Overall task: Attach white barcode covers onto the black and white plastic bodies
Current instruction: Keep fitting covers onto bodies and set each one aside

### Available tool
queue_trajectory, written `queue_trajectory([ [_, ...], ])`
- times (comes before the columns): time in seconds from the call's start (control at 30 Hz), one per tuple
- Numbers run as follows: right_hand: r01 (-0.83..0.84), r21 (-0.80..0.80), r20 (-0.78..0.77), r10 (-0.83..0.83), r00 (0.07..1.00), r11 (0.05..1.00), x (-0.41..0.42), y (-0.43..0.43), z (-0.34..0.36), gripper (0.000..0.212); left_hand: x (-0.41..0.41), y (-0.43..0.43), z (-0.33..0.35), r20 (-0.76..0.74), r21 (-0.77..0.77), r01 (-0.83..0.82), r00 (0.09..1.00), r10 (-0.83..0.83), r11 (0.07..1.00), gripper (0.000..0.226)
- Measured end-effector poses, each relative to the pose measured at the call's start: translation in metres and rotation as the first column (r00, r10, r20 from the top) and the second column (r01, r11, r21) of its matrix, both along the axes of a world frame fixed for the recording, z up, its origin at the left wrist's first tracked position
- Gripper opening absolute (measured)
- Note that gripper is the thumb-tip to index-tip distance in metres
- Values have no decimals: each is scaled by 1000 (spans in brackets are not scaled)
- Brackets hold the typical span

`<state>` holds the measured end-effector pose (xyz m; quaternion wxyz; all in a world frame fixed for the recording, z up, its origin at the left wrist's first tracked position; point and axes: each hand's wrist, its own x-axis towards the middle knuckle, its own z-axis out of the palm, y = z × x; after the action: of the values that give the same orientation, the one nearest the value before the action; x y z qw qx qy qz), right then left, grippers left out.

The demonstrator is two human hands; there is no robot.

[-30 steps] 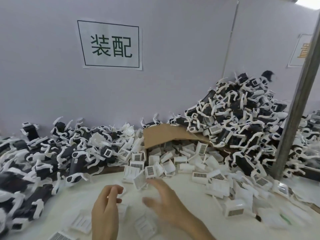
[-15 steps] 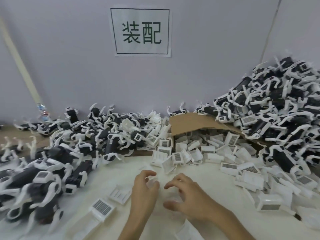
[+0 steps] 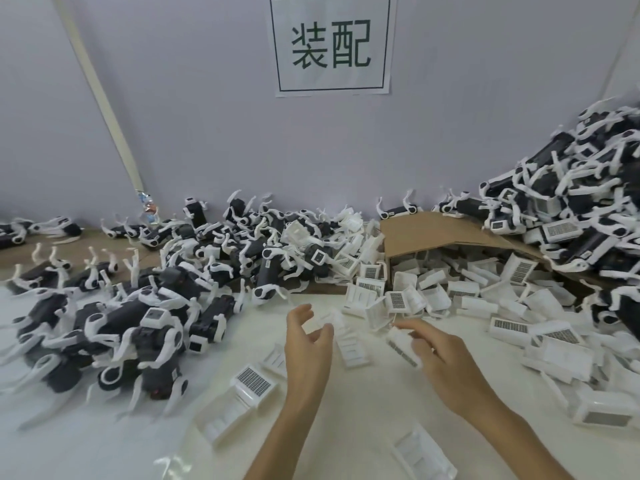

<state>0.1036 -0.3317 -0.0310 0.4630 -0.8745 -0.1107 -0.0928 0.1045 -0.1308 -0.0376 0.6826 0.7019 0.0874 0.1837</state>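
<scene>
**Head view**

1. I see the left hand (image 3: 306,344) over the middle of the white worktop (image 3: 346,424). Its grip is released, with the fingers loosely curved.
2. The right hand (image 3: 450,362) is just to its right, near but not touching. Its grip pinches one white barcode cover (image 3: 403,346) at the fingertips. The part is blurred, so I cannot tell its exact orientation.
3. Loose covers (image 3: 254,381) lie flat on the worktop around both hands.
4. A cardboard box (image 3: 436,233) lies on its side, far and right of centre. A heap of covers (image 3: 436,289) spills from its mouth towards the hands.
5. A low pile of black and white plastic bodies (image 3: 145,320) fills the left side.
6. A taller pile of bodies (image 3: 568,209) rises at the far right, leaning onto the box.
7. A paper sign (image 3: 332,43) hangs on the far wall.
</scene>
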Motion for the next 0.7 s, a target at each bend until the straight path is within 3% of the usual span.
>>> queue_trajectory([
  [0.1, 75, 133, -25, -72, 997, 988, 2, -1, 1, 34, 1, 3, 9, 51, -165, 67, 997, -59, 984, 45],
  [0.17, 36, 275, -97, -10, 995, 961, 3, 2, 5, 32, 9, 9, 18, 69, -366, 95, 995, -75, 926, 50],
  [0.27, -20, 453, -197, 122, 973, 891, 2, 5, 12, 33, 31, 27, 34, 64, -757, 118, 992, -107, 643, 56],
  [0.33, -23, 537, -228, 171, 959, 843, 0, 8, 14, 35, 45, 44, 39, 29, -876, 75, 994, -103, 477, 62],
  [0.4, -22, 594, -251, 212, 944, 804, -3, 12, 16, 35, 58, 57, 35, -1, -921, 37, 995, -98, 389, 71],
  [0.47, -26, 642, -270, 257, 928, 766, -5, 14, 17, 35, 65, 62, 27, -51, -911, -2, 993, -106, 412, 69],
  [0.53, -33, 667, -276, 288, 917, 744, -6, 13, 17, 33, 73, 67, 18, -117, -894, -58, 987, -107, 445, 52],
  [0.6, -51, 651, -264, 289, 920, 758, -5, 11, 17, 28, 83, 73, 14, -149, -897, -90, 983, -104, 432, 34],
  [0.7, -36, 565, -247, 210, 946, 824, -5, 7, 19, 29, 97, 78, 19, -150, -891, -93, 984, -95, 445, 35],
])
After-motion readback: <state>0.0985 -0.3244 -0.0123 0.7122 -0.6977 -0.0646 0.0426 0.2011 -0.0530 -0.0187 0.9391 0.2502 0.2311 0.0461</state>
